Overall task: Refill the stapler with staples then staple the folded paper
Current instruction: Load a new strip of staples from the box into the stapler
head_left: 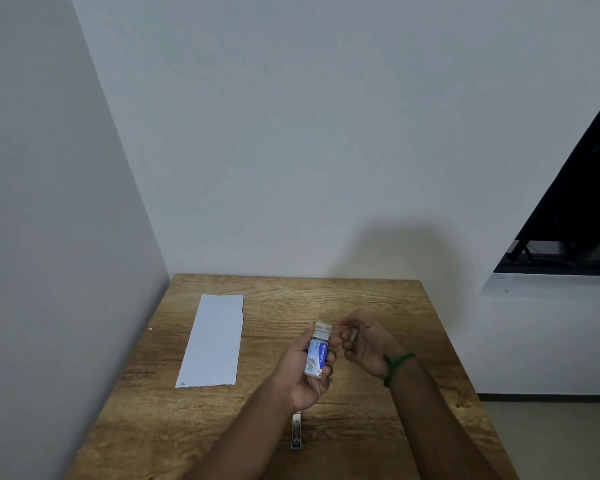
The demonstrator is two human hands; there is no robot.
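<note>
Holding the staple box point(316, 358) in the left hand point(303, 372), the person has its inner tray pushed out at the far end, and the grip of this hand is closed around the box. The right hand point(364, 344) is just beside the open tray, with its fingers point(347, 336) curled around a small grey thing that I judge to be a strip of staples point(353, 336); it is too small to be sure. A green band point(397, 365) is on the right wrist.

The head view is the only one. The step in hand seems to be taking staples out of the box, so the refill is at its beginning. To do it well, the strip should be pinched by its sides and kept straight, because it breaks easily, and the box should stay level so that the other strips do not fall out.

The stapler point(296, 432) lies on the bench point(378, 427) near the front edge, partly hidden under the left forearm. Its long axis runs from near to far, almost parallel to the box. Which end is the nose I cannot tell, and I cannot tell if it is opened.

The folded paper point(213, 341) lies flat on the left part of the bench, well apart from the hands, with its long axis also near to far, slightly leaning.
</note>
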